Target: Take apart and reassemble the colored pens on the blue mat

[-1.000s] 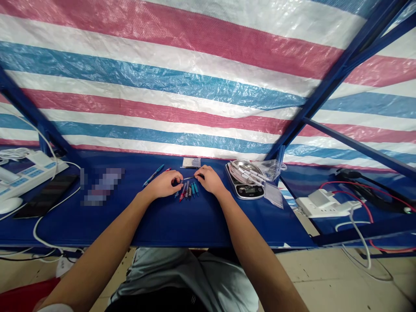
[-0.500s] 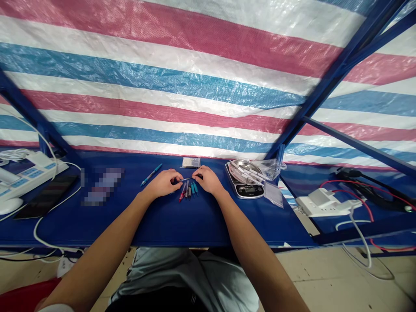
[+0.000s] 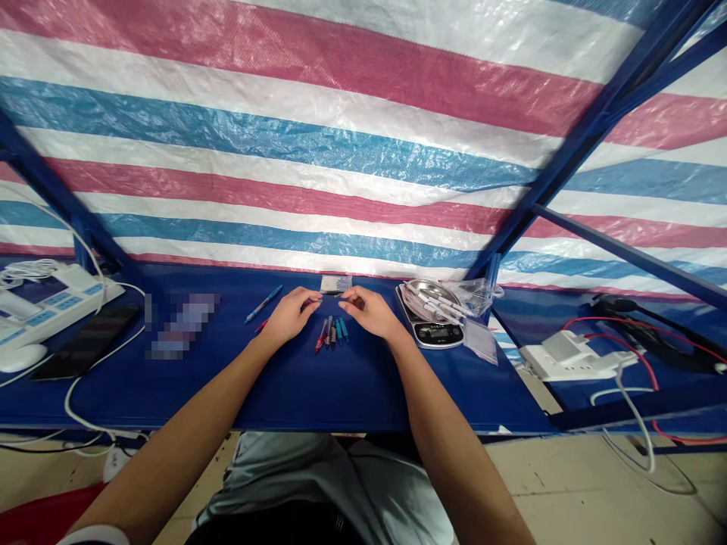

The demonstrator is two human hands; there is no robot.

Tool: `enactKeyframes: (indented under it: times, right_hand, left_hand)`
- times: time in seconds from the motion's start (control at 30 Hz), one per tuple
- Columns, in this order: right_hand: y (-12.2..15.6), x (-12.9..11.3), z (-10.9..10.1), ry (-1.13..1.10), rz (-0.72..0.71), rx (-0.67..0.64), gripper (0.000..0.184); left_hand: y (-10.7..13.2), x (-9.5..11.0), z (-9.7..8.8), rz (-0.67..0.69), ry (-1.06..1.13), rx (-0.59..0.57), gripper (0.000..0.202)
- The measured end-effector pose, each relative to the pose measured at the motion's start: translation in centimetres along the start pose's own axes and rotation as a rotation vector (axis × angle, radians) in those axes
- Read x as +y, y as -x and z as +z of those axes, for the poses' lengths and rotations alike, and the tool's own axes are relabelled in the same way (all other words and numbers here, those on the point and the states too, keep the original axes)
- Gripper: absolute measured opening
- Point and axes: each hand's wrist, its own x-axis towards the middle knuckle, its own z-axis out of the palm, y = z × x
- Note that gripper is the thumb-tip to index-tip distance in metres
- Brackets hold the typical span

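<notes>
My left hand (image 3: 289, 316) and my right hand (image 3: 366, 312) rest over a blue tabletop (image 3: 363, 393), their fingertips a short gap apart. Each hand pinches a small dark piece, probably part of a pen; the pieces are too small to make out. Just below the gap lies a tight group of several pens (image 3: 331, 334) with red, grey and teal parts. Left of my left hand lie a blue pen (image 3: 264, 304) and a red pen (image 3: 261, 325). Beyond my fingertips sits a small clear packet (image 3: 335, 284).
A digital kitchen scale (image 3: 430, 329) holds a steel bowl (image 3: 425, 291) and white items to my right, beside a clear plastic bag (image 3: 474, 297). A power strip (image 3: 51, 312) and a phone (image 3: 85, 341) lie far left. A striped tarp rises behind the table.
My hands have drawn apart sideways, and the thin pen part once spanning them no longer shows between them. The view has shifted slightly.
</notes>
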Motion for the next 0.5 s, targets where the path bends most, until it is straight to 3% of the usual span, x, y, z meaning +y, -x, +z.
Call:
enactKeyframes:
  times: [0.13, 0.27, 0.4, 0.5]
  right_hand:
    - [0.8, 0.2, -1.3, 0.068, 0.129, -0.216, 0.038]
    - [1.2, 0.7, -2.4, 0.183, 0.173, -0.26, 0.024]
    - [1.5, 0.7, -2.9, 0.198, 0.215, -0.285, 0.026]
    - [1.6, 0.6, -2.7, 0.177, 0.208, -0.293, 0.027]
  left_hand:
    - [-0.3, 0.4, 0.1, -0.273, 0.495, 0.115, 0.043]
    - [-0.6, 1.3, 0.1, -0.407, 0.912, 0.134, 0.047]
    - [-0.6, 1.8, -0.1, -0.456, 1.01, 0.149, 0.043]
    - [-0.5, 1.8, -0.2, -0.429, 0.94, 0.137, 0.042]
